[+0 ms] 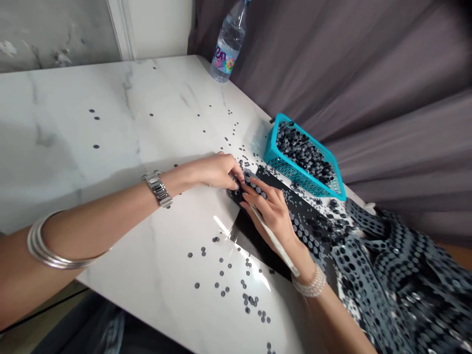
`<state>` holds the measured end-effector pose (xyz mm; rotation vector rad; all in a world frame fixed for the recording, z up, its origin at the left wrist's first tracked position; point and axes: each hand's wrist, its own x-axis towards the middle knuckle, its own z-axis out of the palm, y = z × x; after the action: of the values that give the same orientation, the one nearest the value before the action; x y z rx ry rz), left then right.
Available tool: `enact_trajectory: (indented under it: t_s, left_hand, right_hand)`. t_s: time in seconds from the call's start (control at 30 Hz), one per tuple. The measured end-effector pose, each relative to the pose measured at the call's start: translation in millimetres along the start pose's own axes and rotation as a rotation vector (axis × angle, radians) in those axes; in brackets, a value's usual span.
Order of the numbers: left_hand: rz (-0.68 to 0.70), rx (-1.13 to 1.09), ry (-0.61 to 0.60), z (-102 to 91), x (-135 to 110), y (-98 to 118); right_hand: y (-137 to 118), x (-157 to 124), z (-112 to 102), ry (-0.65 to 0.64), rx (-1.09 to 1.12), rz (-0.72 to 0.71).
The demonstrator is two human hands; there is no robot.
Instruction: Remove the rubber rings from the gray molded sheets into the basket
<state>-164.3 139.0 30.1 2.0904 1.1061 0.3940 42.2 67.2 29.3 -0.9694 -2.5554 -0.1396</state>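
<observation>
A dark strip with rows of round grey discs (305,235) runs beneath my hands over a flat black sheet (254,241). At the strip's far end, my left hand (219,171) has thumb and fingertips closed together on its edge. My right hand (273,211) is curled around a long, thin white stick-like tool (275,241), whose tip is hidden among the fingers. The right fingertips rest on the strip, close beside the left ones. What lies between the left fingertips is mostly covered.
A turquoise basket (271,156) full of small black parts (304,152) stands beyond my right hand. Punched strips (363,280) are heaped at the right. Small dark discs (250,300) lie scattered over the white marbled table (147,275). A water bottle (228,42) stands at the back by the curtain (332,59).
</observation>
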Motion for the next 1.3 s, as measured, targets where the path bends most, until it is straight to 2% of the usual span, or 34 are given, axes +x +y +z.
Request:
enact_trajectory:
  t_s: [0.33, 0.4, 0.47, 0.63, 0.83, 0.97, 1.03, 1.17, 1.23, 1.3]
  left_hand:
    - [0.005, 0.083, 0.046, 9.4, 3, 4]
    - [-0.001, 0.11, 0.043, 10.6, 4, 3]
    - [0.005, 0.122, 0.035, 10.9, 3, 2]
    - [0.025, 0.112, 0.011, 9.6, 1, 2]
    - [0.005, 0.045, 0.049, 5.6, -1, 7]
    - [-0.008, -0.019, 0.224, 2.0, -8, 28]
    - [0.033, -0.037, 0.26, 3.6, -13, 39]
    - [0.055, -0.039, 0.144, 24.3, -17, 59]
    - [0.14, 0.004, 0.066, 44.3, -17, 72]
    - [0.283, 0.091, -0.017, 68.4, -19, 89]
  right_hand:
    - [-1, 2, 8, -0.062, -0.166, -0.065]
    - [2, 5, 9, -0.011, -0.211, 0.02]
    - [7, 7, 5, 0.083, -0.239, 0.166]
    - [21, -1, -16, 0.207, -0.143, 0.469]
    - [24, -24, -32, 0.289, -0.065, 0.618]
    - [28, -49, -47, 0.292, -0.126, 0.701]
    - [30, -70, -57, 0.306, -0.138, 0.745]
    - [28, -124, -75, 0.286, -0.048, 0.88]
    - [22, -149, -80, 0.258, -0.003, 0.935]
    - [15, -168, -81, 0.246, 0.022, 0.925]
